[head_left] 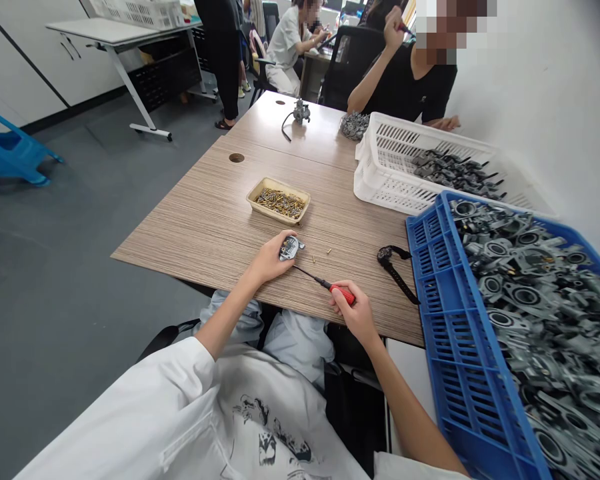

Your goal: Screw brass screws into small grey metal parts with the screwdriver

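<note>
Near the table's front edge, my left hand (271, 259) is closed around a small grey metal part (289, 247) with its open face up. My right hand (355, 309) grips the red handle of a screwdriver (342, 293). Its thin dark shaft points left, the tip close to my left fingers and the part's lower edge; whether it touches the part I cannot tell. Two small brass pieces (314, 259) lie on the wood just right of the metal part. Beyond my left hand sits a cream tray (251, 198) full of small brass and grey pieces.
On the table (200, 220) a black watch (399, 277) lies beside a blue crate (443, 313) of metal castings. Behind are a white crate (367, 183) of dark parts, a carburetor-like part (301, 112) and a clear bag (354, 125). Across sits a person in black (405, 83).
</note>
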`<state>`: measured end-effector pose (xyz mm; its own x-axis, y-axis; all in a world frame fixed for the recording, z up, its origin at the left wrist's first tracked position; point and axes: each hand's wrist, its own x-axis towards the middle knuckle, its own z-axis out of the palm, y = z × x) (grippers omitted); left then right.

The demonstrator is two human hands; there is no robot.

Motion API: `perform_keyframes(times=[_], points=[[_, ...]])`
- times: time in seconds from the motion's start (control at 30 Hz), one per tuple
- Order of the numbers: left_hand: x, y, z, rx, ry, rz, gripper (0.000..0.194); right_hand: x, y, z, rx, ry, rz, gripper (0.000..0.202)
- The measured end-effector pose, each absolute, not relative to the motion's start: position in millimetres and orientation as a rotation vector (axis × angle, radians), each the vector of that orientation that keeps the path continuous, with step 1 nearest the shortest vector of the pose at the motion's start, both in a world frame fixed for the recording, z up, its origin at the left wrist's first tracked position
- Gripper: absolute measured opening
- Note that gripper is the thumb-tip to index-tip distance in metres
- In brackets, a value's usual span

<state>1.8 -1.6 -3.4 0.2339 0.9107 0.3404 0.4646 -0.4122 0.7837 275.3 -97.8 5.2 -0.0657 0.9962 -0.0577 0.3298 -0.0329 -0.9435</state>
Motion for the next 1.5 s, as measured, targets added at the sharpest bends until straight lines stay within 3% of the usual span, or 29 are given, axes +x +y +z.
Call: perform_keyframes(times=[1.5], points=[[1.9,-1.1,-3.4,1.979,1.249,1.098,0.063,273.2,-100.0,6.8,-1.481,-1.553,1.050,0.033]])
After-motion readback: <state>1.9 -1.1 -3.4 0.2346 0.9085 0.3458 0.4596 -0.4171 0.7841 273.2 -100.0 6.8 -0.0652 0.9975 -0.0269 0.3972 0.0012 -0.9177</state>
